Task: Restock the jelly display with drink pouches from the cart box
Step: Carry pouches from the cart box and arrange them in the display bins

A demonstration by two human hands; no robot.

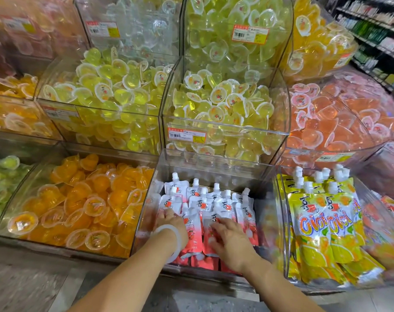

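Note:
Several red-and-white drink pouches with white screw caps stand packed in a clear acrylic bin on the bottom row of the jelly display. Both my hands are inside that bin. My left hand, with a white bangle on the wrist, rests fingers down on the pouches at the left side. My right hand lies flat with fingers spread on the front pouches. Neither hand visibly grips a pouch. The cart box is out of view.
A bin of yellow citrus drink pouches stands to the right. Left of my hands is a bin of orange jelly cups. Yellow-green jelly cups fill the bins above; peach ones sit at right. Store shelves run far right.

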